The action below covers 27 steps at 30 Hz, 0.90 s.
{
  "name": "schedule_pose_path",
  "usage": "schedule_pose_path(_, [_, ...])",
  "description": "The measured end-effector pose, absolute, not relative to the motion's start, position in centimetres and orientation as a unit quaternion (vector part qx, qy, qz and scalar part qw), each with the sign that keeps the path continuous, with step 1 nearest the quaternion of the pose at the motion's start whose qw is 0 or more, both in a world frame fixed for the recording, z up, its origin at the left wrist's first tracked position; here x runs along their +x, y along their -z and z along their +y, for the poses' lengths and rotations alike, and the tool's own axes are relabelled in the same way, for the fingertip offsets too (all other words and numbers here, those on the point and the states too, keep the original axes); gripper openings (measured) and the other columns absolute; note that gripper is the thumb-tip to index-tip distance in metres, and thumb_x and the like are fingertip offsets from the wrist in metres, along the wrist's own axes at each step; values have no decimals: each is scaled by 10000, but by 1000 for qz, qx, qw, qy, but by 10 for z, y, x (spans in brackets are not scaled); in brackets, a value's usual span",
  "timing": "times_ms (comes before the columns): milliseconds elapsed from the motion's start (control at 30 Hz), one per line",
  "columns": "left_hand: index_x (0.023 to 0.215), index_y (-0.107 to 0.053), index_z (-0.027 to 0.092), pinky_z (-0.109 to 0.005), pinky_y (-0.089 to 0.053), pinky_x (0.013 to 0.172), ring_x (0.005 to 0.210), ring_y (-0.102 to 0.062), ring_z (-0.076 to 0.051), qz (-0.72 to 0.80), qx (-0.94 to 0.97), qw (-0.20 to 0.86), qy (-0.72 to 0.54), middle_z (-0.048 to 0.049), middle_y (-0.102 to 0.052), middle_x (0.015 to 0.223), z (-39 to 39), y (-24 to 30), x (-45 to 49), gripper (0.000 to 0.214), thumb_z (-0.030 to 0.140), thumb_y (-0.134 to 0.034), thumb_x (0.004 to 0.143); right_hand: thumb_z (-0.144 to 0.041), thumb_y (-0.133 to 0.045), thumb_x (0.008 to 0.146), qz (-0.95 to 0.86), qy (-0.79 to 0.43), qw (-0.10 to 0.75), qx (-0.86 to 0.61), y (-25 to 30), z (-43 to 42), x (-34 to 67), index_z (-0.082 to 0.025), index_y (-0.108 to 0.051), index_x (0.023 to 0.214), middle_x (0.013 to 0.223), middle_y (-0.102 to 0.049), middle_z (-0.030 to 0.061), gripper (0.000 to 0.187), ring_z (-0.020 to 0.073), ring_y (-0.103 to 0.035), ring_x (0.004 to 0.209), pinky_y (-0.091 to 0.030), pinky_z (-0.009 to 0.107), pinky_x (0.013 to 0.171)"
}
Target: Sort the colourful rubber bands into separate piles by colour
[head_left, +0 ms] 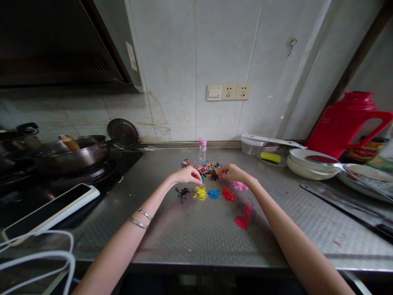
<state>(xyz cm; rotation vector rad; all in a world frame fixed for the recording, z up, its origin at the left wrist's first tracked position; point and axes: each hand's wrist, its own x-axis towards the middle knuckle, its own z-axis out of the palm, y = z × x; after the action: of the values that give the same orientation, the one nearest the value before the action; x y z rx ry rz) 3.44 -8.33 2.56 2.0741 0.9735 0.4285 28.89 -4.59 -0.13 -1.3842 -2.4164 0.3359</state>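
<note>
l hand (189,175) is hovering by the near-left edge of the mixed pile (209,167), just above the yellow bands (201,193); fingers are curling in w/ tips close, but can't tell if they're gripping anything. r hand (233,173) is bending its fingers at the pile's right edge, grip also unclear. nearer the body, black bands (183,192), blue bands (214,194), red bands (229,194) and pink bands (240,186) are lying in sep. clumps on the metal counter (190,235). the bands are looking v. light, soft & stretchy, prob. rubber, so they'd be tangling easily; best hold is prob. a fingertip pinch on one loop, lifting it clear of its neighbours. further out, a clear bottle w/ pink top (202,150) is standing behind the pile, & a red scrap (244,219) is lying nr the r forearm.
</note>
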Motion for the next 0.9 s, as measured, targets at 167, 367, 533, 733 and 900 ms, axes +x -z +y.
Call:
schedule_pose_path(167, [746, -700, 145, -201, -388, 589, 612, -543, -106, 382, 817, 408, -141, -30, -664, 688, -83, -20, 38, 217, 311, -669, 610, -262, -578, 658, -867, -130, 158, -454, 10, -45, 280, -180, -666, 844, 751, -656, -3, 221, 123, -560, 674, -389, 180, 600])
schedule_pose_path(367, [809, -688, 138, -191, -216, 394, 412, -334, -45, 479, 754, 383, -234, -10, -598, 585, -74, -22, 17, 336, 426, -592, 666, -242, -517, 704, -864, -106, 186, -455, 13, -43, 278, -175, -672, 785, 731, -648, 5, 187, 118, -558, 663, -373, 182, 601])
schedule_pose_path(533, [816, -666, 122, -177, -155, 363, 397, -318, -35, 570, 659, 357, -337, -5, -547, 572, -57, -13, -12, 329, 403, -589, 663, -264, -517, 709, -843, -102, 233, -474, 7, -45, 280, -145, -686, 821, 745, -656, 26, 235, 122, -557, 660, -377, 182, 602])
schedule_pose_path(733, [822, -645, 120, -166, -150, 354, 390, -334, -25, 615, 577, 352, -407, -9, -554, 629, -44, -1, -37, 265, 321, -575, 663, -290, -537, 708, -838, -78, 274, -465, 7, -42, 282, -141, -687, 799, 758, -656, 43, 230, 133, -554, 663, -392, 204, 610])
schedule_pose_path(900, [783, -654, 114, -173, -240, 376, 402, -394, -47, 645, 553, 287, -442, -21, -594, 614, -40, 4, -41, 229, 287, -575, 656, -264, -526, 727, -840, -123, 304, -433, 0, -56, 260, -155, -676, 831, 730, -660, 32, 213, 127, -564, 651, -403, 207, 608])
